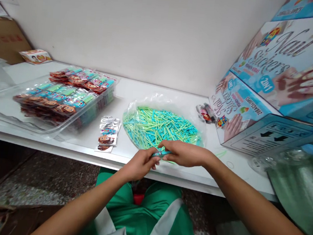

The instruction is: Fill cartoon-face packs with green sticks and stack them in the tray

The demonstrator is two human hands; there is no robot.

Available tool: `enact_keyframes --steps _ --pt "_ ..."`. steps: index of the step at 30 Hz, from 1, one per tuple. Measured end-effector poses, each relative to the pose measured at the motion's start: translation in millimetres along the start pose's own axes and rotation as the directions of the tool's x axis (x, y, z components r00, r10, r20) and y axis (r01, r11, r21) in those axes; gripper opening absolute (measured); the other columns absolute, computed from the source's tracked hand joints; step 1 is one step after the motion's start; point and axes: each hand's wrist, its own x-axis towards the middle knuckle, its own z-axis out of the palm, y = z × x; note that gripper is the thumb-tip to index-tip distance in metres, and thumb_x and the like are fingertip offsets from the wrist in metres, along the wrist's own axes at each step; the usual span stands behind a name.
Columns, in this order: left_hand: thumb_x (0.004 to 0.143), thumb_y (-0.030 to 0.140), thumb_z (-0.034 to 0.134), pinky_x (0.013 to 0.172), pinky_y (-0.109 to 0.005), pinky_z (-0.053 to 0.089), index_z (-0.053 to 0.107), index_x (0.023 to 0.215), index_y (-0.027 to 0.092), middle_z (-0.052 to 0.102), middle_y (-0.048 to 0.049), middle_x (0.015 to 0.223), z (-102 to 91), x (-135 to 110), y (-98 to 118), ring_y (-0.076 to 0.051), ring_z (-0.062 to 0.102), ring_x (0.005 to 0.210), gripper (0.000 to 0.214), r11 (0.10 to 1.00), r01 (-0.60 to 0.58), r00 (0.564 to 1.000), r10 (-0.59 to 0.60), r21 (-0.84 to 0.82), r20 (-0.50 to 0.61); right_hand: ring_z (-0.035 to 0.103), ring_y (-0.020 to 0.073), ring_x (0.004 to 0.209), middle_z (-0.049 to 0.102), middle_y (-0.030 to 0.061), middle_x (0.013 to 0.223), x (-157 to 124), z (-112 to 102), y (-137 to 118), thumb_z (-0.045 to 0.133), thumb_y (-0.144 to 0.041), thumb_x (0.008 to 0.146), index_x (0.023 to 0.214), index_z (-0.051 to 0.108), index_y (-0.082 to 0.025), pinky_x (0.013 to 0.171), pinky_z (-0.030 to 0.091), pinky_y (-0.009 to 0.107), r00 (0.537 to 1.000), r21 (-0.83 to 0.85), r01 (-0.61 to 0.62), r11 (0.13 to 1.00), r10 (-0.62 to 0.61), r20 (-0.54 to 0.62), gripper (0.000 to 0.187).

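Note:
My left hand (141,164) and my right hand (184,153) meet over the table's front edge. Between them is a bundle of thin blue sticks (161,153), pinched at its left end by my left fingers and at its right end by my right fingers. Just behind my hands a clear plastic bag (158,100) lies spread open, heaped with loose green and blue sticks (161,123). To the left of the bag, several small printed packets (109,131) lie in a loose overlapping pile on the white table (127,159).
A clear plastic tray (56,130) at the left carries stacked filled packets (53,102). Nail sticker boxes (289,64) are stacked at the right, with dark packets (206,113) beside them. A plastic bottle (284,158) lies at the right edge; a cardboard box (4,38) stands far left.

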Motion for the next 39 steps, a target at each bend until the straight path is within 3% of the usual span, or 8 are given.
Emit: enact_keyframes --steps 3,7,12,15,20,29,33,39 --pt "0.085 0.041 0.047 0.062 -0.025 0.045 0.052 0.088 0.014 0.062 -0.0036 0.076 3.6 0 -6 -0.013 0.060 0.061 0.027 0.935 0.099 0.995 -0.093 -0.342 0.034 0.056 0.0173 0.088 0.062 0.0066 0.099 1 -1 5 0.047 -0.032 0.087 0.106 0.054 -0.017 0.071 0.040 0.026 0.992 0.107 0.061 0.992 -0.048 -0.117 0.025" --pt "0.076 0.041 0.061 0.062 -0.026 0.046 0.053 0.089 0.012 0.064 -0.0058 0.076 5.8 1 -6 -0.015 0.062 0.063 0.033 0.801 0.241 0.970 -0.182 -0.548 0.160 0.053 0.0148 0.077 0.061 0.0030 0.083 9 8 4 0.046 -0.030 0.087 0.094 0.059 -0.018 0.067 0.039 0.026 0.975 0.181 0.047 0.982 -0.006 -0.223 0.019" --pt "0.076 0.038 0.064 0.062 -0.026 0.047 0.054 0.090 0.012 0.065 -0.0053 0.076 5.0 0 -4 -0.014 0.063 0.061 0.031 0.671 0.195 0.973 -0.224 -0.715 0.055 0.052 0.0115 0.064 0.055 0.0006 0.077 18 27 4 0.050 -0.039 0.084 0.120 0.046 -0.017 0.055 0.040 0.023 0.919 0.547 0.033 0.837 0.189 -0.346 0.042" --pt "0.075 0.037 0.064 0.061 -0.026 0.047 0.056 0.088 0.011 0.065 -0.0059 0.076 6.3 -1 -5 -0.014 0.062 0.059 0.030 0.632 0.171 0.971 -0.239 -0.756 0.020 0.048 0.0089 0.054 0.050 -0.0024 0.066 19 41 8 0.052 -0.043 0.082 0.099 0.053 -0.015 0.046 0.035 0.021 0.910 0.735 0.046 0.676 0.276 -0.310 0.033" --pt "0.075 0.035 0.065 0.060 -0.026 0.047 0.057 0.085 0.011 0.066 -0.0070 0.075 11.1 -2 -6 -0.014 0.062 0.058 0.028 0.595 0.184 0.965 -0.262 -0.782 0.028 0.043 0.0066 0.049 0.045 -0.0054 0.057 19 53 11 0.060 -0.039 0.074 0.071 0.053 -0.016 0.045 0.031 0.020 0.885 0.804 0.084 0.589 0.327 -0.332 0.024" --pt "0.078 0.034 0.062 0.056 -0.024 0.046 0.056 0.089 0.011 0.065 -0.0065 0.072 16.8 1 -5 -0.014 0.061 0.055 0.027 0.539 0.198 0.954 -0.299 -0.819 0.034 0.051 0.0097 0.054 0.051 -0.0039 0.057 12 51 9 0.052 -0.027 0.077 0.080 0.055 -0.017 0.048 0.036 0.021 0.846 0.751 0.021 0.660 0.389 -0.366 0.011" --pt "0.078 0.034 0.062 0.056 -0.024 0.046 0.057 0.090 0.011 0.064 -0.0060 0.071 18.9 2 -6 -0.013 0.060 0.054 0.027 0.530 0.207 0.956 -0.287 -0.822 0.055 0.053 0.0115 0.058 0.051 -0.0039 0.061 14 55 8 0.054 -0.032 0.077 0.092 0.054 -0.017 0.049 0.038 0.021 0.820 0.766 0.057 0.641 0.407 -0.402 0.021" --pt "0.077 0.034 0.062 0.056 -0.024 0.046 0.059 0.088 0.011 0.065 -0.0064 0.072 19.9 1 -6 -0.013 0.060 0.054 0.026 0.509 0.218 0.960 -0.268 -0.833 0.088 0.047 0.0092 0.053 0.049 -0.0041 0.060 17 55 10 0.054 -0.037 0.077 0.080 0.055 -0.017 0.049 0.035 0.022 0.810 0.744 0.092 0.662 0.384 -0.442 0.019"
